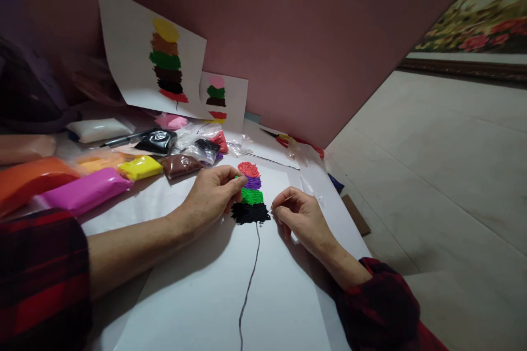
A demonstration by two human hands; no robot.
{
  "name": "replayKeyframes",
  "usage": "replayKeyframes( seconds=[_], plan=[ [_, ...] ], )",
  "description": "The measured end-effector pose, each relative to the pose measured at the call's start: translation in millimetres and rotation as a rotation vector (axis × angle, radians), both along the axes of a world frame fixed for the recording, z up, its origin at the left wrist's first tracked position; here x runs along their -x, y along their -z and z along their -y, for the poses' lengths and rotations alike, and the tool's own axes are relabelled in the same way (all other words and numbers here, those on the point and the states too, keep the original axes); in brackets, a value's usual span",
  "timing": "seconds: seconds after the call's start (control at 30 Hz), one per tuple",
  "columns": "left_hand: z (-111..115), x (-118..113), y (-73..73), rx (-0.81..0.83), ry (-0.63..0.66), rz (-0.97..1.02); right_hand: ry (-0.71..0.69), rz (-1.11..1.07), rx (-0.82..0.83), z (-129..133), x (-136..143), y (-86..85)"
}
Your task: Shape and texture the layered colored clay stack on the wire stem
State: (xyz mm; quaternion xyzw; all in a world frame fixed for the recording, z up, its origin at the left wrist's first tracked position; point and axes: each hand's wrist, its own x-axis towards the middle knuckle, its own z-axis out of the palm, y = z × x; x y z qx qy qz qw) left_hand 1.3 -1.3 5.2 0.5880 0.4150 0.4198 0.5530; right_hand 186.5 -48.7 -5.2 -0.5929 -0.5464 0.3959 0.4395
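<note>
A white sheet (284, 285) bears a stacked clay figure: a red top (248, 169), then purple (252, 182), green (252, 196) and a black band (251, 213), with a thin dark line (249, 285) running down below. My left hand (214, 192) is at the figure's left edge, thumb and forefinger pinched on a small bit of green clay (237, 178). My right hand (302, 216) is just right of the black band, its fingertips pinched around a thin, pale stick-like thing (284, 199).
Bags of coloured clay lie at the left, among them magenta (86, 189), orange (35, 178) and yellow (140, 168). Two painted sheets (127, 49) (236, 98) lean on the wall behind. Scissors (284, 140) and a thin rod (274, 160) lie at the back.
</note>
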Motion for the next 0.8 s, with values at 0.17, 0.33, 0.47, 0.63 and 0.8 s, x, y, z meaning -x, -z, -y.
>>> replayKeyframes(
  seconds=[0.17,0.33,0.47,0.63,0.8],
  plan=[
    [0.6,-1.0,-0.8,0.014,-0.006,0.006,-0.003,-0.023,-0.002,-0.4,0.4,0.9],
    [1.7,-0.3,-1.3,0.009,-0.008,0.005,-0.008,-0.027,-0.006,0.4,0.4,1.4],
    [2.1,0.1,-2.5,0.007,-0.011,0.011,-0.023,-0.032,-0.013,0.9,0.4,0.5],
    [1.5,-0.4,-2.5,-0.005,-0.012,0.010,-0.036,-0.030,-0.010,0.9,-0.2,-0.6],
    [1.8,0.5,-3.1,-0.006,-0.015,0.013,-0.043,-0.029,-0.008,0.9,-0.7,0.9]
  ],
)
